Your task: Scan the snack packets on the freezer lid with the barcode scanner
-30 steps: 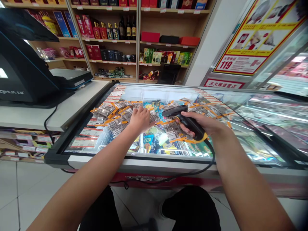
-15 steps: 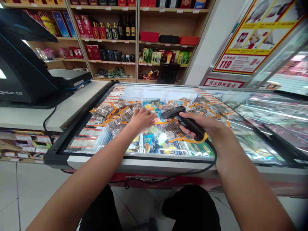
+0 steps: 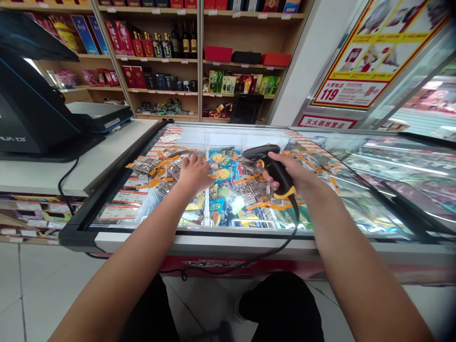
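Observation:
My right hand [image 3: 285, 173] is wrapped round the grip of a black and yellow barcode scanner [image 3: 276, 168], whose head points left above the freezer's glass top. A cable hangs from the grip's lower end. My left hand [image 3: 195, 175] rests over the left pile of orange-edged snack packets [image 3: 146, 165], fingers bent but apart and touching the packets; the fingertips are partly hidden. A second pile of these packets [image 3: 252, 190] lies under and to the right of the scanner.
Below the glass lid of the chest freezer [image 3: 228, 243] are colourful wrapped packs [image 3: 219, 211]. Price labels [image 3: 123, 211] sit at the left of the glass. A counter [image 3: 107, 156] with a black till [image 3: 32, 104] stands left. Stocked shelves [image 3: 160, 59] rise behind.
My left hand has moved left, from the middle of the glass onto the left packet pile. The scanner in my right hand has tilted more upright and shifted slightly; the view has turned a little.

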Available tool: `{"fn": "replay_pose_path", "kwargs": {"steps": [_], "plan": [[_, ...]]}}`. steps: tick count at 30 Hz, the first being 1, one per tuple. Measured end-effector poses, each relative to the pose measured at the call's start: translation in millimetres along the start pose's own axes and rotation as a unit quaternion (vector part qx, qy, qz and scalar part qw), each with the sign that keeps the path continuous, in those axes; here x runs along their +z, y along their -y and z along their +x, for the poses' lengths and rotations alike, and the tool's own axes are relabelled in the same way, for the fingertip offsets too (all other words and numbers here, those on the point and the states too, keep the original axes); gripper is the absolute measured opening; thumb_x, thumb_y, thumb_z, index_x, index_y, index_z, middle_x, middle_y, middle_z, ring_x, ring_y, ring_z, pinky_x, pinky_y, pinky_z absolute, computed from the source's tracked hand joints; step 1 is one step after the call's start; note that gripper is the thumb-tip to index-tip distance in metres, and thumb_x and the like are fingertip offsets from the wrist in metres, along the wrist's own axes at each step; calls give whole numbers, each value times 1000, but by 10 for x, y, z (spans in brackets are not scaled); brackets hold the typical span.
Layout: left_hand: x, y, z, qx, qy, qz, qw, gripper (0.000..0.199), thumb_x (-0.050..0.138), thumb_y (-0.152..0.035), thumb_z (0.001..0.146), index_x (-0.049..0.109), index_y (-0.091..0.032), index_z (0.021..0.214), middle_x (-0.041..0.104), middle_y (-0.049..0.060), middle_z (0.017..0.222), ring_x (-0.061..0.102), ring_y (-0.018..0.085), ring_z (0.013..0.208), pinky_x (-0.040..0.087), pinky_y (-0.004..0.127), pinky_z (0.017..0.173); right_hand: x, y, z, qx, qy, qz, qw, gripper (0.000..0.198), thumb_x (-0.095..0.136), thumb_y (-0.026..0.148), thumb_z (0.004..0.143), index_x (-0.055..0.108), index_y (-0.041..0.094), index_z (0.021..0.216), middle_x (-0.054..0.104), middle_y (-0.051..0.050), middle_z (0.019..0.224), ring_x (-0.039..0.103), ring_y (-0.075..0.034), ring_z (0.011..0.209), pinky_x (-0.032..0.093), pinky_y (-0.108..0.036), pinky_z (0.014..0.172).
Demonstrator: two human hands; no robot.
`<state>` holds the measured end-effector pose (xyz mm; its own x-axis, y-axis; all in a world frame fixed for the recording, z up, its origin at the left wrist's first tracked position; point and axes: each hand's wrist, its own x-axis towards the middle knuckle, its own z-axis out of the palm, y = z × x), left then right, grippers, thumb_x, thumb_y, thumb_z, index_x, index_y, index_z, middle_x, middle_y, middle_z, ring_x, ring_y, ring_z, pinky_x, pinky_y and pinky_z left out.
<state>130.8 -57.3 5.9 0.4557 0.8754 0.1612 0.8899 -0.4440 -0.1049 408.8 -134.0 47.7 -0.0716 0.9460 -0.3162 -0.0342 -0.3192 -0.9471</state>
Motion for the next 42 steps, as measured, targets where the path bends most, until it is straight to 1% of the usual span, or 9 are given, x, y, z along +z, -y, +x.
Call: {"fn": "replay_pose_path", "kwargs": {"steps": [6, 9, 11, 13, 17, 20, 25, 36, 42], "plan": [[-23, 12, -71, 9, -41, 2, 999, 46, 60, -25, 90, 64, -11, 134, 51, 23, 158, 38, 39, 151, 29, 58, 123, 1, 51, -4, -81, -50, 74, 993, 36, 66, 58, 94, 63, 22, 98, 57, -1, 66, 47, -12, 46, 42, -25, 42], [-20, -195, -127, 127, -39, -95, 987, 59, 53, -31, 99, 49, -20, 157, 35, 16, 174, 25, 38, 162, 21, 63, 127, 7, 75, -21, -96, -44, 100, 989, 35, 65, 57, 95, 61, 23, 98, 56, 1, 66, 44, -11, 45, 43, -25, 43], [-6, -379, -167, 233, -5, -194, 953, 63, 46, -44, 105, 36, -31, 166, 35, 9, 175, 27, 33, 162, 23, 60, 129, 13, 84, -32, -97, -37, 102, 989, 34, 64, 57, 95, 60, 23, 98, 55, 1, 64, 41, -11, 43, 43, -25, 42], [32, -538, -189, 280, 20, -263, 923, 73, 46, -55, 105, 22, -36, 171, 40, 8, 173, 33, 32, 160, 27, 57, 128, 17, 84, -42, -90, -28, 81, 992, 35, 63, 58, 95, 60, 23, 98, 54, 2, 62, 38, -10, 41, 42, -26, 42], [144, -602, -123, 227, 43, -301, 925, 107, 64, -56, 97, -4, -25, 174, 45, 18, 168, 35, 36, 160, 27, 58, 128, 3, 60, -60, -28, 39, -9, 999, 41, 64, 62, 94, 60, 22, 96, 55, 1, 58, 39, -10, 40, 38, -24, 40], [187, -429, -18, 170, 48, -285, 942, 119, 76, -54, 88, 3, -16, 173, 39, 23, 170, 32, 39, 161, 25, 59, 130, -25, 27, -58, 4, 93, -77, 993, 47, 64, 69, 92, 61, 22, 92, 56, -1, 58, 45, -11, 41, 37, -25, 40], [167, -163, 47, 131, 53, -321, 936, 104, 79, -44, 86, 23, -17, 169, 35, 21, 174, 37, 36, 159, 37, 48, 127, -13, -22, -36, 16, 122, -81, 989, 48, 72, 69, 87, 64, 22, 92, 59, -2, 59, 48, -13, 43, 39, -26, 39], [176, -149, 57, 125, 52, -328, 935, 110, 80, -45, 86, 15, -20, 172, 30, 21, 176, 32, 36, 162, 37, 49, 128, 112, -28, -108, 19, 134, -95, 986, 49, 73, 68, 88, 64, 21, 96, 63, -4, 60, 50, -14, 43, 41, -26, 37], [204, -157, 75, 128, 48, -310, 941, 110, 78, -42, 88, 11, -20, 173, 41, 21, 171, 41, 34, 157, 43, 45, 122, 106, -25, -105, 31, 132, -86, 987, 48, 71, 68, 90, 63, 22, 96, 64, -4, 62, 51, -15, 44, 42, -27, 37]]}}
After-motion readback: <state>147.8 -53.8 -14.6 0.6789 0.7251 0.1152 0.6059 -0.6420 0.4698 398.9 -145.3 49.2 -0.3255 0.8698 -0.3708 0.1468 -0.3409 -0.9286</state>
